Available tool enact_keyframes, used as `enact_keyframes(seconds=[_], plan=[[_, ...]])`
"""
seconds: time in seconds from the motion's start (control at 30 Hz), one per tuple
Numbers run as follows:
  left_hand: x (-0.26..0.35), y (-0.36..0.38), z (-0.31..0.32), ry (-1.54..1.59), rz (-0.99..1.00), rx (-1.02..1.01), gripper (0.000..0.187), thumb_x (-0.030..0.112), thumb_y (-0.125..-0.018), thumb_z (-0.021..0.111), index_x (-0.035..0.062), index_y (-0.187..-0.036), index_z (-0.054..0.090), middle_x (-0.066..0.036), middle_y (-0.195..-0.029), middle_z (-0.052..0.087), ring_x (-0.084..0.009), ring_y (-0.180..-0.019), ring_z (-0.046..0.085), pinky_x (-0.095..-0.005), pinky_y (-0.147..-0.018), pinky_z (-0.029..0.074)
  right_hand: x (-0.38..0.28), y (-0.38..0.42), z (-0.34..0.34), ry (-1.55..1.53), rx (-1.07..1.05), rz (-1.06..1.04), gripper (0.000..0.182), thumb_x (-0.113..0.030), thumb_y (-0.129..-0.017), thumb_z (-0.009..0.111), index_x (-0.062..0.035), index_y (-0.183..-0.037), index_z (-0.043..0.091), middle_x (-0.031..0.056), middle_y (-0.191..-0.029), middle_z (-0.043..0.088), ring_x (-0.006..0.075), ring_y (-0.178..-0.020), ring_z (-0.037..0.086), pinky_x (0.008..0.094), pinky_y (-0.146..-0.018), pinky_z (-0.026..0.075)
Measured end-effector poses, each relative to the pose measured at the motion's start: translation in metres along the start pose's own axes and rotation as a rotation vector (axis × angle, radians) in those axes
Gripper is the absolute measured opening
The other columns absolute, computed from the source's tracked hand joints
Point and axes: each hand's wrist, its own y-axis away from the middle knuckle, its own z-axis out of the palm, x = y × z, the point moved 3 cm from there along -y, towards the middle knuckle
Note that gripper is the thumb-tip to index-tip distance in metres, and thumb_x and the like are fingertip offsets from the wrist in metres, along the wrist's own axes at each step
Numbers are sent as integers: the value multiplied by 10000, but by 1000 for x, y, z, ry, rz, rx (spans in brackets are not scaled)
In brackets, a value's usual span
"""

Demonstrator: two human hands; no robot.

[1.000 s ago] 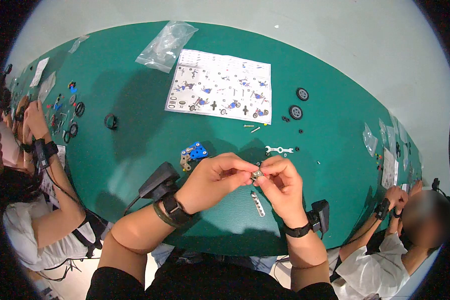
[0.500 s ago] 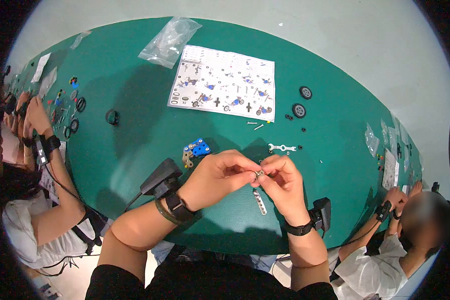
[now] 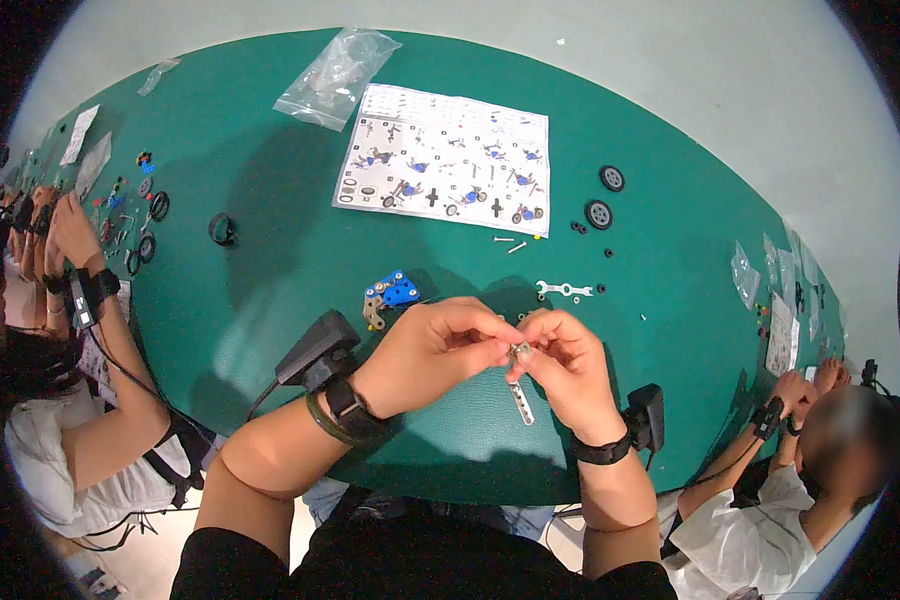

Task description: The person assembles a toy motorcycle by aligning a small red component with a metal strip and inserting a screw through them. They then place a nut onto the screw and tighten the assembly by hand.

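Observation:
My left hand [image 3: 440, 350] and my right hand [image 3: 570, 375] meet over the near part of the table. Thumb and fingers of both pinch a small metal piece [image 3: 518, 351], largely covered by the fingertips. Just below them a silver strip with holes [image 3: 522, 404] points toward me, its upper end right at my fingers. Beyond my left hand lies a part-built model of blue and grey perforated plates [image 3: 395, 293]. A silver double-ended wrench [image 3: 565, 290] rests beyond my right hand.
A printed instruction sheet [image 3: 445, 165] and a clear plastic bag [image 3: 340, 75] lie farther back. Two wheels [image 3: 598, 214], small black rings, screws [image 3: 510, 246] and a black loop [image 3: 222, 230] are on the green table [image 3: 450, 460]. People sit at both sides, hands over their own parts.
Both hands stay together, with slight finger movement around the small metal piece. The view has shifted a little; the parts on the table lie as before.

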Motion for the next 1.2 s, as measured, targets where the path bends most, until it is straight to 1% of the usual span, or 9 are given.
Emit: enact_keyframes(seconds=[0.07, 0.17, 0.27, 0.37, 0.47, 0.67, 0.97, 1.07, 1.2], plan=[[4, 1, -1, -62, 20, -19, 164, 9, -811, 587, 43, -963, 641, -47, -839, 603, -104, -755, 581, -228, -658, 462, 1, 0, 0, -51, -23, 18, 112, 17, -842, 528, -21, -946, 511, 45, -869, 547, 113, -738, 567, 253, -651, 502], [18, 0, -1, -345, 207, -31, 155, 24, -794, 601, 48, -943, 637, -59, -817, 599, -120, -716, 577, -241, -628, 455, 0, 0, -3, -79, -57, 84, 105, 4, -840, 540, -20, -940, 521, 40, -854, 553, 113, -726, 572, 256, -649, 501], [20, 2, 1, -438, 231, 2, 110, 30, -774, 609, 45, -882, 620, -78, -808, 595, -158, -708, 583, -256, -619, 456, 2, -1, -6, -107, -104, 118, 100, -15, -835, 557, -20, -931, 530, 39, -846, 559, 115, -710, 578, 256, -641, 500], [18, 4, 3, -346, 166, 26, 92, 24, -755, 610, 41, -842, 588, -82, -776, 580, -186, -685, 574, -276, -597, 450, 1, -2, -5, -178, -151, 133, 90, -19, -830, 565, -21, -916, 538, 43, -850, 562, 119, -698, 581, 258, -636, 500], [19, 3, 2, -466, 304, -21, 112, 4, -727, 614, 39, -823, 567, -80, -754, 557, -206, -672, 562, -283, -575, 441, 2, -2, -5, -210, -165, 142, 84, -27, -834, 566, -21, -912, 538, 45, -854, 563, 122, -699, 582, 259, -628, 498], [23, 2, 3, -461, 378, -100, 186, -21, -679, 625, 66, -802, 515, -67, -756, 528, -219, -694, 549, -305, -592, 432, 2, 1, -4, -220, -213, 203, 90, -35, -836, 567, -16, -920, 540, 52, -877, 564, 126, -703, 583, 262, -629, 500], [29, 4, 5, -521, 445, -150, 225, -11, -655, 626, 67, -802, 475, -76, -749, 515, -268, -702, 540, -346, -615, 434, 2, 3, -5, -206, -250, 301, 124, -50, -829, 589, -14, -941, 549, 53, -887, 570, 143, -712, 590, 271, -638, 508], [26, 5, 5, -562, 469, -123, 238, -15, -642, 658, 69, -823, 528, -76, -785, 565, -254, -704, 569, -323, -612, 460, 2, 3, -4, -227, -246, 295, 128, -53, -827, 593, -14, -942, 552, 55, -890, 575, 145, -713, 592, 274, -636, 510], [27, 5, 6, -626, 487, -95, 250, -17, -634, 666, 70, -821, 524, -79, -775, 569, -257, -698, 573, -329, -605, 463, 2, 3, -5, -201, -234, 306, 132, -60, -828, 596, -16, -945, 555, 58, -892, 582, 147, -711, 595, 275, -639, 511]])
